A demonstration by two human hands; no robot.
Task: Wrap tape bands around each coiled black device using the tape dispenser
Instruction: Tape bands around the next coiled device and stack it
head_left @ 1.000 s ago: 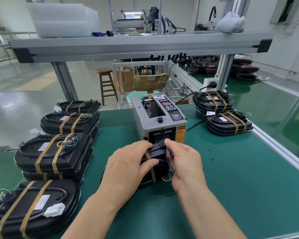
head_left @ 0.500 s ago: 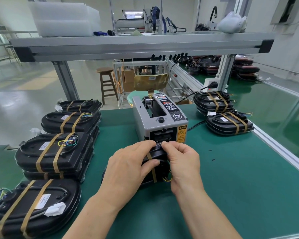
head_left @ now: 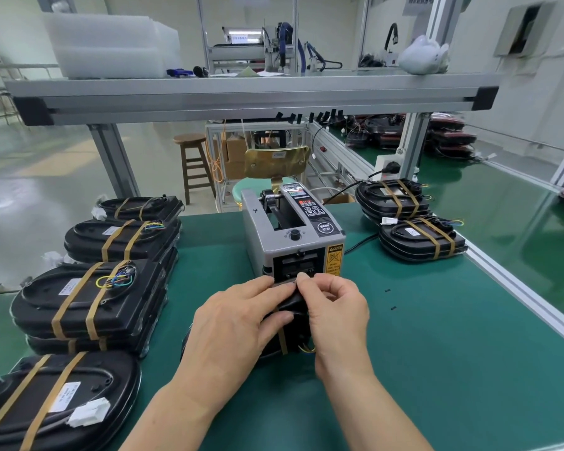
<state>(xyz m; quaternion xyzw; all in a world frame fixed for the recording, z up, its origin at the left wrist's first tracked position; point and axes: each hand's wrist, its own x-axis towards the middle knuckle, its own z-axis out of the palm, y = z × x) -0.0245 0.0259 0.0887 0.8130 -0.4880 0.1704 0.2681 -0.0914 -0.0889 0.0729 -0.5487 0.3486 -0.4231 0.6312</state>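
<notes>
one band (head_left: 282,340) already lies across the device (head_left: 293,303), which is held on the table (head_left: 437,353) directly in front of the dispenser (head_left: 293,236), its far edge raised to just below the outlet. over the last second the right hand (head_left: 336,315) has been drawn up from a flatter spread on the device into a pinch. thumb and forefinger are now closed together on the raised edge at the outlet, and the other fingers are curled loosely. whether a fresh strip is caught under that pinch cannot be told, as the spot is too small to read. the left hand (head_left: 238,323) has hardly been moved. it is wrapped over the near left part of the device, thumb pressed on the face and forefinger stretched up to meet the right fingertips. the change is judged to mean that a second strip is being taken or seated, so this device is counted as about half done. banded devices are seen in stacks (head_left: 88,301) at the left and in a pair (head_left: 420,242) at the right.
</notes>
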